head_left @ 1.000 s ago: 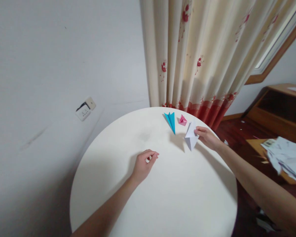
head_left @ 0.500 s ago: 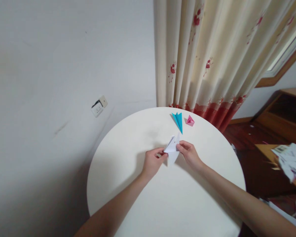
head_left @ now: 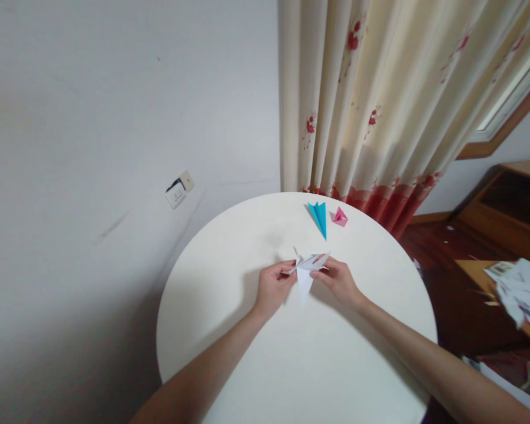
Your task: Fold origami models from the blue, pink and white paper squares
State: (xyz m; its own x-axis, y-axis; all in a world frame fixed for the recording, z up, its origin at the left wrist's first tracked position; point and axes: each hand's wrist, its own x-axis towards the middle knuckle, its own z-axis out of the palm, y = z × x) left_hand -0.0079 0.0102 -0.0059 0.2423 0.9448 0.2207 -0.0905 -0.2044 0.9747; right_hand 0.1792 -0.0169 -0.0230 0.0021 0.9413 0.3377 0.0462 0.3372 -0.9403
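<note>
Between my two hands is a folded white paper, with several pointed flaps spreading out, one of them hanging down toward me. My left hand pinches its left side between thumb and fingers. On the other side, my right hand grips the paper's right part, the thumb in front and the fingers partly hidden behind the flaps. Just beyond the hands, a blue folded paper plane lies on the table. Beside it on the right sits a small pink folded paper piece.
The round white table stands close to a wall with a socket. A flowered curtain hangs behind its far edge. At the right, white papers are heaped on a low wooden surface.
The white paper has been turned and its flaps now spread out to the sides, with one point downward. Both hands keep hold of it; the right hand has shifted slightly lower.
</note>
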